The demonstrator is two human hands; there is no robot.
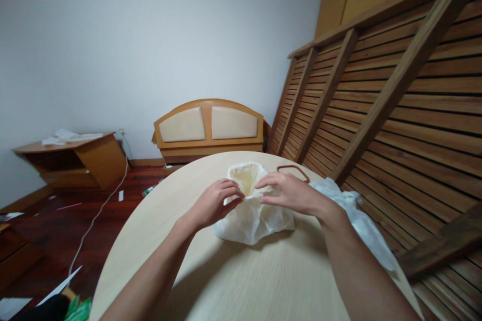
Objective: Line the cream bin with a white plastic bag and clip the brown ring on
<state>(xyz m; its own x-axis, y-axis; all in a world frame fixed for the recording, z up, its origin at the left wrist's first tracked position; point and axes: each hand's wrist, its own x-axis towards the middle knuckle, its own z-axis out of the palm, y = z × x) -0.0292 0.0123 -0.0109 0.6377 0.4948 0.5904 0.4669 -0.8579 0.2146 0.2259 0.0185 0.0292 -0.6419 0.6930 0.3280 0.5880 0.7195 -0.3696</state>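
White bag (253,223): it stands on the desk (252,283) between our two hands, mouth open upward, the inside showing pale yellow.
Left hand (222,199): curled at the near left of the bag's rim, thumb below the fingers; we cannot tell whether any fabric is pinched.
Right hand (288,191): at the other side of the rim, thumb and fingers spread apart – a gap shows between their tips.
Rim work: as we judge it, the step in hand is handling the mouth of the bag, both hands sharing its edge.
Next touch: we think a further move there calls for light fingertips, since the thin, creased wall could buckle.
Round desk: pale wood grain, shadowed beneath our left arm; a brown loop (292,166) lies beyond our right hand, and crumpled plastic (371,235) trails beside our right forearm.
Slatted frame (401,80): dark wood, leaning along our right.
Far wall (169,25): plain and pale, a padded headboard (208,120) standing before it.
Left side: papers (70,135) lie on a low cabinet (100,160); a cable (100,215) snakes over the reddish floor (143,173) – scraps scattered around it.
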